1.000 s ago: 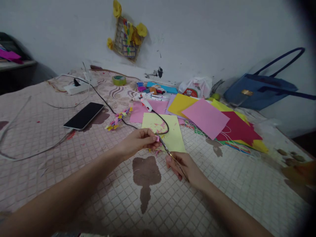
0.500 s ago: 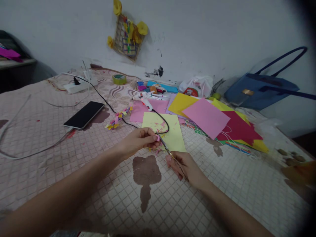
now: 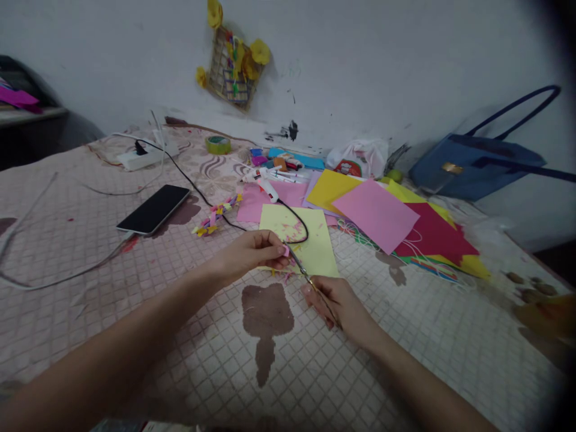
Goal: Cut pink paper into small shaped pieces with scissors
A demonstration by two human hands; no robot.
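Observation:
Between the fingertips of my left hand [image 3: 263,249] is a small piece of pink paper [image 3: 286,251]. My right hand [image 3: 330,300] grips a pair of scissors [image 3: 301,267] by the handles, and the blades reach up to the pink piece. Beneath both hands lies a pale yellow sheet [image 3: 319,240] strewn with tiny pink and yellow paper scraps. Just past it, a white glue gun [image 3: 269,189] rests on a pink sheet [image 3: 249,204]. A braided strip of pink, yellow and purple paper [image 3: 218,216] sits left of the sheets.
A phone [image 3: 153,209] on a charging cable and a power strip [image 3: 139,157] are at the left. Green tape [image 3: 218,144] stands at the back. Coloured paper sheets [image 3: 378,213] with white string spread to the right, before a blue bag [image 3: 477,162].
My left hand has shifted very slightly left with the pink paper. The scissor blades have tilted a little with it; the right hand stays nearly in place.

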